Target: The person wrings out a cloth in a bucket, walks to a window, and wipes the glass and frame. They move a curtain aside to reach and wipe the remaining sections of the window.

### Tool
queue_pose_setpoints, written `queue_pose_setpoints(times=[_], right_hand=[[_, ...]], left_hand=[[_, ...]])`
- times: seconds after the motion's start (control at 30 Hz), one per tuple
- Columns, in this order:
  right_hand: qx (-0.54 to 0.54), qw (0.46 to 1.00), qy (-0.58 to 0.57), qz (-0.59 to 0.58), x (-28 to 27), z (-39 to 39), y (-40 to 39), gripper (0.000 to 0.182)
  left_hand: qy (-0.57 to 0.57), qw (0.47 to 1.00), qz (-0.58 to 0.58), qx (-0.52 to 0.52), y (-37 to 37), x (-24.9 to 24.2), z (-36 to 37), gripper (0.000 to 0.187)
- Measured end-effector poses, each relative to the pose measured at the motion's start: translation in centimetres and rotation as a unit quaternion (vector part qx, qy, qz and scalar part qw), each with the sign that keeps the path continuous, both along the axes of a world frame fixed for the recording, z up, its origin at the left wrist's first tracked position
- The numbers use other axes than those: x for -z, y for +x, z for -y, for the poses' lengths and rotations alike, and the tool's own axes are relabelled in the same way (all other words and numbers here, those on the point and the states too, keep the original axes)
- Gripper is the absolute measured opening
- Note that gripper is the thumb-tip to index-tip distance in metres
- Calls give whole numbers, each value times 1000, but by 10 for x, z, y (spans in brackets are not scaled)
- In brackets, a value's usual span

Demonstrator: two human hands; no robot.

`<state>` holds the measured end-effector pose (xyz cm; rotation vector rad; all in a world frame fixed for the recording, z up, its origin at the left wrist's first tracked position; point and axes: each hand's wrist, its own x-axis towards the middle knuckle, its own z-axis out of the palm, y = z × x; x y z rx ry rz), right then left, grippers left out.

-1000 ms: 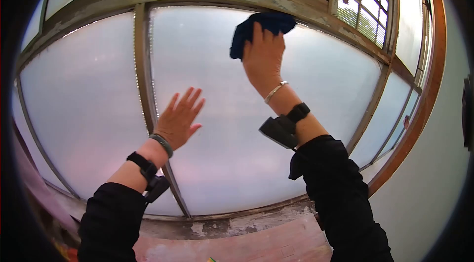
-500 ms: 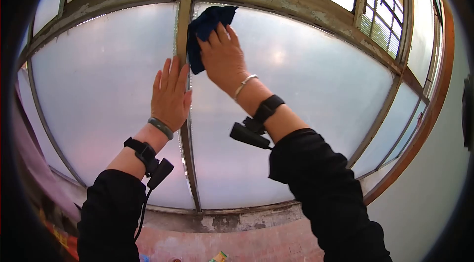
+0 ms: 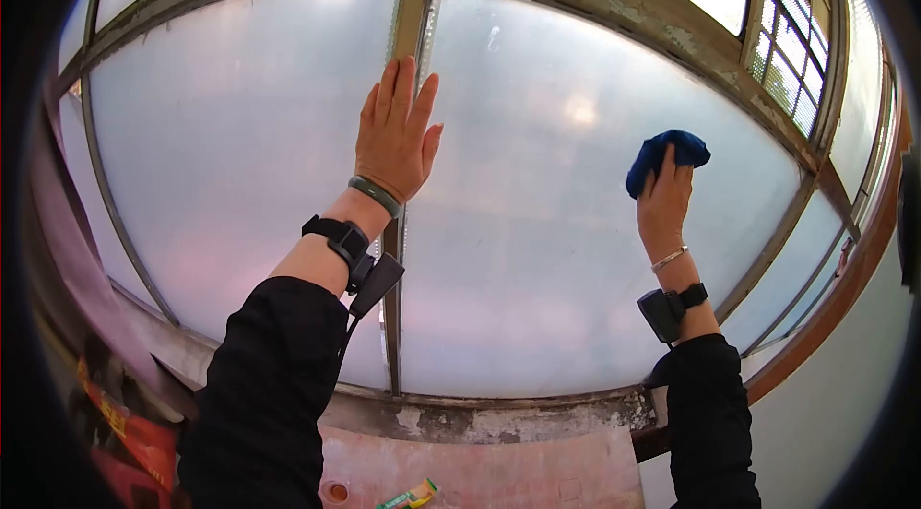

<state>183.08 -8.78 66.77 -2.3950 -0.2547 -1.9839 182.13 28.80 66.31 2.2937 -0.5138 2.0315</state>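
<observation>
A dark blue cloth [image 3: 662, 159] is pressed against the right frosted window pane [image 3: 537, 260], towards its right side. My right hand [image 3: 664, 207] holds it, the fingers lying over the fabric. My left hand [image 3: 393, 130] rests with fingers stretched out on the upright window bar [image 3: 411, 15] between the two panes, and holds nothing. The left frosted pane [image 3: 230, 144] is beside that hand. Both wrists carry a bracelet and a black strapped device.
Below the window runs a ledge with peeling paint [image 3: 480, 423]. Under it a pinkish surface [image 3: 499, 466] bears a small green and yellow packet [image 3: 411, 496]. A purple curtain [image 3: 91, 288] hangs at the left, and a red bag [image 3: 134, 442] lies at lower left.
My right hand has swept the cloth from beside the middle bar across the right pane, to the right and down. My left hand stays at the bar while the view has shifted.
</observation>
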Motion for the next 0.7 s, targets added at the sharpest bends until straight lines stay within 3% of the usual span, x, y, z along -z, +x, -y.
queue_pose_setpoints(times=[0.2,0.43,0.57,0.7], right_hand=[[-44,992,-119,14,-34,-90,-3,46],[-170,967,-162,102,-91,-225,12,38],[-183,962,-178,95,-78,-258,19,41],[-262,939,-185,120,-48,-251,24,28]], left_hand=[[-15,999,-11,41,1,0,-1,57],[-8,998,1,70,3,1,-2,59],[-24,996,-17,87,1,0,-2,58],[-23,994,22,109,9,1,-4,59]])
